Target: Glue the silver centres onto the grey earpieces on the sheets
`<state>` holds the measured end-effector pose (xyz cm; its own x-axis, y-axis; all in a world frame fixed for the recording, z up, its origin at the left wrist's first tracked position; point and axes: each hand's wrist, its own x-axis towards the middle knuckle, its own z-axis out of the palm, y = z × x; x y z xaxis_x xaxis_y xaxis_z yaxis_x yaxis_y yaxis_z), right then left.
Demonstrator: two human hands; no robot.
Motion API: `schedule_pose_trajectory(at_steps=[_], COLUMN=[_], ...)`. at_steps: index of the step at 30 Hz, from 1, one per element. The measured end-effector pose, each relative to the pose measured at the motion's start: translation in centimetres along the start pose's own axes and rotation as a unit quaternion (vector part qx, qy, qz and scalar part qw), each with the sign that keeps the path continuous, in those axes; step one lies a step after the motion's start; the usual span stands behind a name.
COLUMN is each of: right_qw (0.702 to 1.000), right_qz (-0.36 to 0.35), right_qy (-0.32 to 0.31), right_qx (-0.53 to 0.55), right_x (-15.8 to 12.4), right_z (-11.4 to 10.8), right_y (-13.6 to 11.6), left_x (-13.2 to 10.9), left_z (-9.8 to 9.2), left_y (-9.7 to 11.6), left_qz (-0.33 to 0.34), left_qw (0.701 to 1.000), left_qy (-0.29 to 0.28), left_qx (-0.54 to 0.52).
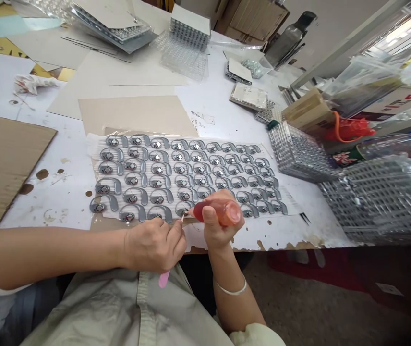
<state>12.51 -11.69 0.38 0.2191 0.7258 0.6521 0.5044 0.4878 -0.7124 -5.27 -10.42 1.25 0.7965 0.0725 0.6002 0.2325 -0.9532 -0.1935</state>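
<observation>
My right hand (218, 233) is wrapped round a red squeeze bottle (214, 211), tilted so that its nozzle points left and down at one piece in the front row. My left hand (157, 245) is closed on a slim pink tool (164, 278). The tool's pale tip comes out past my fingers close to the nozzle, and its flat pink end sticks out below; its exact kind is hard to make out. Several rows of grey hook-shaped pieces (160, 181) with dark round ends lie on a ribbed white sheet (144, 144).
Cardboard (7, 163) lies at the left, and a beige board (137, 113) behind the sheet. Stacked clear trays (385, 197) crowd the right side beside a silvery block of trays (299, 149). A dark bottle (290, 38) stands at the back. The table's front edge is worn.
</observation>
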Motion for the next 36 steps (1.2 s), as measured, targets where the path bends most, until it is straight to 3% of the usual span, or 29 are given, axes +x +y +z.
schedule_pose_trajectory(at_steps=[36], right_qw=[0.999], right_qz=[-0.034], right_qy=[0.019], right_qx=[-0.019], right_x=[0.29], right_z=[0.13], right_y=[-0.17], left_x=[0.12], left_z=[0.0], left_y=[-0.09], left_qz=[-0.006], left_qw=[1.0], left_qy=[0.008], left_qx=[-0.001])
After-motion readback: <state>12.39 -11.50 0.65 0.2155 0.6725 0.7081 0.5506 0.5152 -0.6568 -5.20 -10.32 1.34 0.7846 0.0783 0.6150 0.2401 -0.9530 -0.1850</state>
